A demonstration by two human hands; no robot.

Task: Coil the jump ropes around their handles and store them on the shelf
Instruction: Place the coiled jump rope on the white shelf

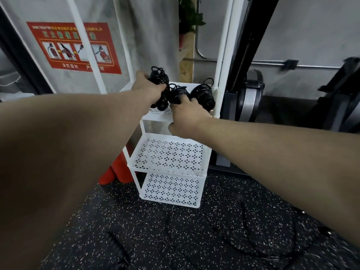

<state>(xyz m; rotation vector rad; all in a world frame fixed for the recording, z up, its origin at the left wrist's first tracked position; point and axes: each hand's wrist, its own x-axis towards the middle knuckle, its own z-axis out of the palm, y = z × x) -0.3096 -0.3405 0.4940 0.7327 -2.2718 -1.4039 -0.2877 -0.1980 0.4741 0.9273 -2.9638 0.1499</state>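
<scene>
Holding: the left hand [149, 87] is gripping a coiled jump rope [158, 88] above the top shelf tier [155, 115], fingers curled around it.
Steadying: the right hand [188, 112] is pressing a second bundle [178, 94]; its grip cannot be told.
Axis: the held bundle is running near-upright, tilted, loop end up.
Remaining: a loose rope [214, 232] is lying on the floor [81, 221].

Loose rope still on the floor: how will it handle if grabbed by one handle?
The loose rope lies in slack, irregular loops on the speckled floor, so it is probably floppy and would trail when lifted. The cord looks thin, so likely light. The ribbed handle looks stiff and probably offers good grip.
</scene>
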